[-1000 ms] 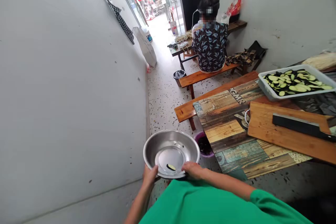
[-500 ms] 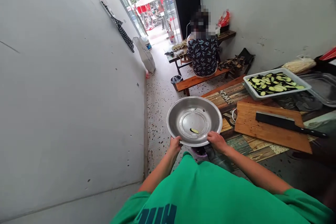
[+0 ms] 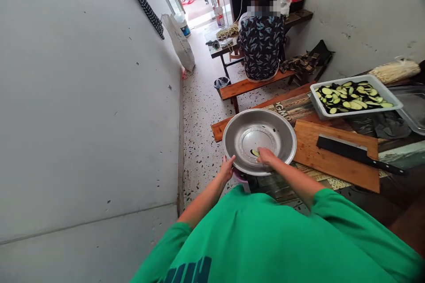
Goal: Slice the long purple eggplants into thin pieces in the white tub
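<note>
A wide stainless steel basin (image 3: 234,135) rests at the near left end of the patterned table. My left hand (image 3: 227,169) is closed on its near-left rim, thumb uppermost. Inside the basin my right hand (image 3: 265,155) reaches down to the bottom, its fingers drawn together at the edge of a single eggplant slice (image 3: 255,152). The slice has dark skin and pale flesh. A few small dark scraps stick to the basin's inner right wall.
Right of the basin, a cleaver (image 3: 343,148) lies on a wooden cutting board (image 3: 308,141). Behind it stands a white tray (image 3: 358,114) of sliced eggplant. A person (image 3: 262,48) sits on a wooden bench (image 3: 252,87) ahead. A grey wall (image 3: 99,119) runs along the left.
My right hand has left the rim and moved into the basin to the eggplant slice. The basin has shifted right, nearer the cutting board. My left hand stays on the rim.
</note>
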A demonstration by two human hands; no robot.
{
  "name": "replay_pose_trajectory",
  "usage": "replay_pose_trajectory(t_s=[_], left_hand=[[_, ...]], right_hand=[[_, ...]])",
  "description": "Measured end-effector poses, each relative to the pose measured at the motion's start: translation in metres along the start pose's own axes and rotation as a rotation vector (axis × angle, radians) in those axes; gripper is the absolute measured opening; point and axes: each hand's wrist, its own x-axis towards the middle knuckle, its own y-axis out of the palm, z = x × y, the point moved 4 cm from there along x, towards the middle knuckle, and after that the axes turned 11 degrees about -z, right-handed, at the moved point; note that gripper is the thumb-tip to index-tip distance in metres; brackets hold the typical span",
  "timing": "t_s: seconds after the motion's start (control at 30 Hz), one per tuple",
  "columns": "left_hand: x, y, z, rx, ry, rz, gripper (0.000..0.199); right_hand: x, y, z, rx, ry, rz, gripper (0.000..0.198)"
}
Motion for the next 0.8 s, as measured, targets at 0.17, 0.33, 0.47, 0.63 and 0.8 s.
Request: replay_pose_trajectory(t_s=[0.17,0.33,0.47,0.63,0.8], left_hand=[[-0.02,-0.032,-0.015,0.004,-0.233,0.086,0.036],[-0.022,-0.079,-0.026,-0.042,-0.206,-0.045,0.031],[-0.019,-0.108,-0.021,-0.133,-0.248,-0.079,0.028],[-0.023,-0.082,-0.014,0.023,-0.222,0.083,0.042],[-0.026,-0.058,-0.017,0.101,-0.198,0.152,0.045]], right_hand=[[0.02,0.025,0.025,-0.054,0.013,-0.074,0.034],[0.039,0.006,-0.004,-0.107,0.154,-0.158,0.035],[0.064,-0.032,-0.05,-0.161,0.309,-0.289,0.039],[0.085,-0.031,-0.069,-0.172,0.382,-0.348,0.045],[0.087,-0.013,-0.062,-0.116,0.315,-0.291,0.041]])
